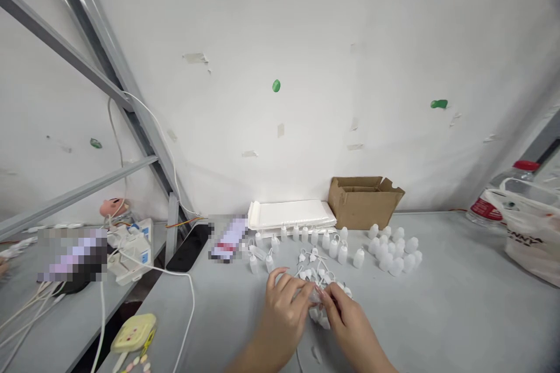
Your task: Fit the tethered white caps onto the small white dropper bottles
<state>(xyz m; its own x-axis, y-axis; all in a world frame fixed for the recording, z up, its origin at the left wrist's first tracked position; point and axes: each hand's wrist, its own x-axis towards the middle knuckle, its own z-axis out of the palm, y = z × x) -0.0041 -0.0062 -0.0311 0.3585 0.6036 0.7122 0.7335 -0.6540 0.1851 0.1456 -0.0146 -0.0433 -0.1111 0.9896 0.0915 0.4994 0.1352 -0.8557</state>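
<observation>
My left hand (284, 310) and my right hand (347, 312) meet low in the middle of the view, fingertips pinched together. Between them is a small translucent plastic piece (314, 296), which looks like one of the little bottles, mostly covered by the fingers. Just beyond and under the hands lies a pile of white caps with loop cords (308, 274). Small white bottles with looped caps (342, 254) stand in a loose row behind the pile. To the right sits a cluster of small frosted bottles (385, 261), apparently without loops.
At the wall stand white padded envelopes (291, 215) and an open cardboard box (363, 210). A black phone (189, 247), a white cable (192, 297) and a yellow case (134, 332) lie left. A plastic bag (531, 239) and a red-capped bottle (485, 207) are at right.
</observation>
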